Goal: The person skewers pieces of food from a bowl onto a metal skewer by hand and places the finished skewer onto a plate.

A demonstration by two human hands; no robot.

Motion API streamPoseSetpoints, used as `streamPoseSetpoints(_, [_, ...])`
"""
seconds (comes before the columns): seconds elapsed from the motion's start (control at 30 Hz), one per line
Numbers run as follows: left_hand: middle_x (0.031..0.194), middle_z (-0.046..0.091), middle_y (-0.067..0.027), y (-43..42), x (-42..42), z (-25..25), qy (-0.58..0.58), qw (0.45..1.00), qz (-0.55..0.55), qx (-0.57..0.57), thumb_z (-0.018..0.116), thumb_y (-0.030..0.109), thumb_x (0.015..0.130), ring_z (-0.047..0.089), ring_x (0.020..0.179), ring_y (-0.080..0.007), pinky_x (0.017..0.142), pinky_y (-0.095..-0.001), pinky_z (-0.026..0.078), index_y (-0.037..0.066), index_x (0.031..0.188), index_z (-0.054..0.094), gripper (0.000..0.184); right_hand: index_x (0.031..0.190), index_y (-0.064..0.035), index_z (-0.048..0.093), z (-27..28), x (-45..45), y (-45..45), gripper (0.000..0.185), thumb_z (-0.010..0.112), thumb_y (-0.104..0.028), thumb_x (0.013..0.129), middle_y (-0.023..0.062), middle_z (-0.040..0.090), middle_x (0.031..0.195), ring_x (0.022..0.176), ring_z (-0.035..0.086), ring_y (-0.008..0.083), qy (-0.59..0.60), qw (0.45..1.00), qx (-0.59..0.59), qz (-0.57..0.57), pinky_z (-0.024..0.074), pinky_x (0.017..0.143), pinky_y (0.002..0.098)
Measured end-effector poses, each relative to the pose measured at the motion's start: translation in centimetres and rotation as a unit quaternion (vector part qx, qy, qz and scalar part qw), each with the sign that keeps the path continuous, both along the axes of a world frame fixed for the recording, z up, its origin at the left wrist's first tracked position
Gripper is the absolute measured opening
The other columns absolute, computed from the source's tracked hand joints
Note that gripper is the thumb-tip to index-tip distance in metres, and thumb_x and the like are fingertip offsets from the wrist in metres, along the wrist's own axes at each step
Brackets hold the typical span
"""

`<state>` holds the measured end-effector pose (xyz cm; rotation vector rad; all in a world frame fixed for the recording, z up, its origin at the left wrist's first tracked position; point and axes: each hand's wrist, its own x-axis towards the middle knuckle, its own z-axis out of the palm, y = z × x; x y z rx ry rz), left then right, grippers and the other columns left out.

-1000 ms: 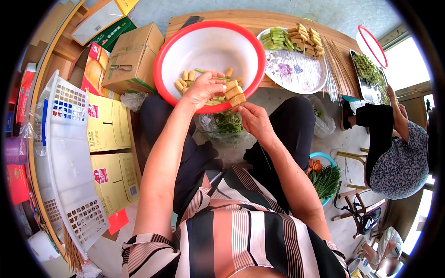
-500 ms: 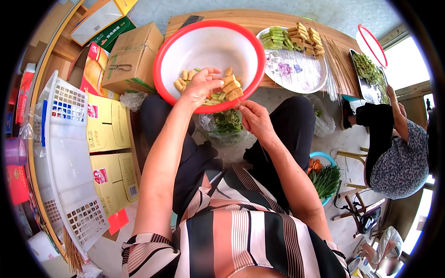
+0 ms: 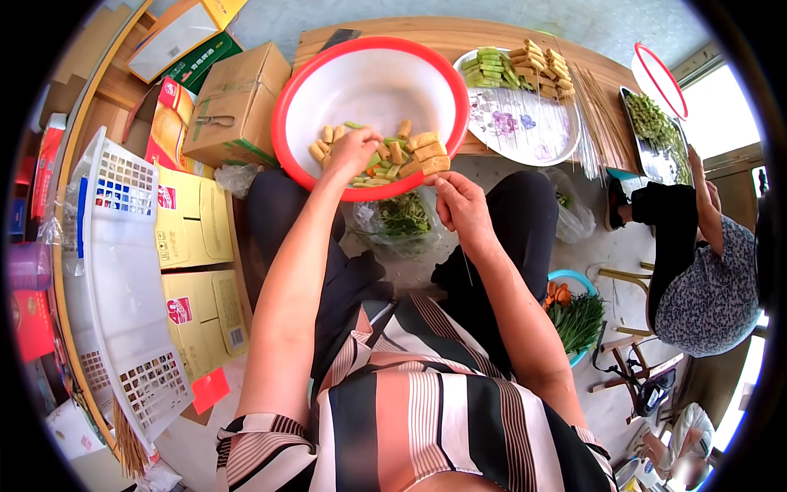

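Note:
My right hand [image 3: 461, 207] pinches a thin skewer just outside the basin's near right rim. Several tan rolled pieces, like tofu-skin rolls [image 3: 428, 151], are threaded in a row on it above my fingers. Inside the white basin with a red rim [image 3: 288, 90] is my left hand [image 3: 352, 154], its fingers bunched downward among the food; whatever they grip is hidden. Loose tan rolls [image 3: 317, 151] and green stalk pieces [image 3: 373, 182] lie around it at the basin's near side.
Right of the basin, a floral tray [image 3: 525, 135] carries stacked skewers of green pieces and tan rolls. Bare skewers [image 3: 602, 115] lie beside it. Below are bagged greens [image 3: 402, 215] and a blue tub [image 3: 586, 283] with greens. Boxes [image 3: 197, 213] stand left; another person [image 3: 709, 283] sits right.
My left hand has moved away from the threaded rolls, down into the loose pieces in the basin. My right hand has shifted slightly right, and the row of rolls has moved with it.

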<state>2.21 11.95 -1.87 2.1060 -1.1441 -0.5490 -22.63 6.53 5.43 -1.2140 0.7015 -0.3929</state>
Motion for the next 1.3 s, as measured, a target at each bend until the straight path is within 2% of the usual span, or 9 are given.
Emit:
streamPoseSetpoints(0.13, [0.103,0.062,-0.0138,-0.1,-0.4,-2.8,-0.117,0.985,-0.099,0.076,0.056,0.013,0.083,0.058,0.102,-0.0290,0.086,-0.0363,0.046,0.012,0.112,0.064,0.031,0.099,-0.0022,0.062,-0.2,-0.3,-0.1,0.021,0.047,-0.017,0.096,-0.0036,0.041,0.051,0.042,0.035,0.0041,-0.004,1.000,0.002,0.007,0.0273,0.040,0.0204])
streamPoseSetpoints(0.27, [0.108,0.056,-0.0145,-0.1,-1.2,-1.2,-0.127,0.975,-0.111,0.142,0.056,0.013,0.083,0.053,0.109,-0.0297,0.091,-0.0375,0.043,0.014,0.120,0.060,0.037,0.100,-0.0006,0.061,0.0,-0.3,0.1,0.024,0.045,-0.018,0.097,-0.0042,0.041,0.052,0.042,0.032,0.0034,-0.010,1.000,0.002,0.013,0.0250,0.039,0.0195])
streamPoseSetpoints(0.33, [0.118,0.054,-0.0139,-0.1,-0.8,-1.8,-0.117,0.975,-0.119,0.147,0.049,0.013,0.084,0.051,0.114,-0.0305,0.094,-0.0398,0.042,0.021,0.124,0.055,0.042,0.100,-0.0007,0.061,0.1,-0.2,0.0,0.024,0.045,-0.019,0.098,-0.0042,0.041,0.052,0.042,0.032,0.0034,0.006,1.000,0.000,0.018,0.0255,0.039,0.0194])
streamPoseSetpoints(0.47, [0.117,0.054,-0.0136,0.0,-1.8,-0.9,-0.097,0.974,-0.106,0.175,0.047,0.011,0.084,0.051,0.114,-0.0299,0.093,-0.0402,0.042,0.024,0.123,0.056,0.042,0.100,-0.0007,0.061,0.1,-0.1,0.2,0.024,0.045,-0.019,0.098,-0.0043,0.041,0.052,0.042,0.033,0.0034,0.008,1.000,-0.007,0.021,0.0257,0.040,0.0194])
streamPoseSetpoints(0.53, [0.116,0.055,-0.0124,0.0,-2.3,-0.2,-0.158,0.966,-0.101,0.176,0.046,0.010,0.085,0.052,0.113,-0.0293,0.092,-0.0405,0.043,0.026,0.123,0.056,0.043,0.101,-0.0003,0.060,0.0,0.0,0.3,0.024,0.045,-0.018,0.097,-0.0042,0.041,0.052,0.042,0.033,0.0035,0.012,1.000,-0.014,0.022,0.0258,0.040,0.0195])
streamPoseSetpoints(0.77, [0.114,0.057,-0.0098,-0.1,-2.4,0.6,-0.170,0.964,-0.098,0.177,0.047,0.013,0.086,0.053,0.110,-0.0297,0.091,-0.0425,0.043,0.025,0.115,0.059,0.034,0.101,0.0009,0.060,-0.1,0.1,0.3,0.025,0.044,-0.018,0.097,-0.0040,0.041,0.052,0.042,0.032,0.0038,0.018,0.999,-0.017,0.021,0.0260,0.040,0.0199])
streamPoseSetpoints(0.83, [0.108,0.056,-0.0115,-0.1,-2.6,0.4,-0.203,0.956,-0.119,0.177,0.058,0.013,0.080,0.052,0.109,-0.0301,0.092,-0.0415,0.042,0.018,0.109,0.060,0.029,0.101,0.0010,0.060,-0.1,0.3,0.4,0.025,0.044,-0.018,0.097,-0.0038,0.040,0.052,0.042,0.032,0.0040,0.024,0.999,-0.018,0.021,0.0260,0.040,0.0201])
streamPoseSetpoints(0.93, [0.105,0.057,-0.0106,0.3,-2.9,0.5,-0.201,0.966,-0.105,0.127,0.062,0.012,0.078,0.053,0.107,-0.0301,0.091,-0.0413,0.043,0.017,0.107,0.062,0.029,0.101,0.0012,0.060,-0.2,0.3,0.3,0.025,0.044,-0.018,0.097,-0.0038,0.040,0.051,0.042,0.032,0.0040,0.026,0.999,-0.017,0.026,0.0261,0.040,0.0202])
streamPoseSetpoints(1.3, [0.102,0.062,-0.0117,0.2,-2.3,-1.2,-0.210,0.960,-0.161,0.087,0.064,0.009,0.075,0.054,0.105,-0.0308,0.090,-0.0400,0.044,0.015,0.102,0.068,0.028,0.100,0.0006,0.061,-0.3,0.0,0.2,0.025,0.044,-0.018,0.097,-0.0039,0.040,0.051,0.042,0.032,0.0040,0.023,0.999,-0.019,0.014,0.0272,0.040,0.0198])
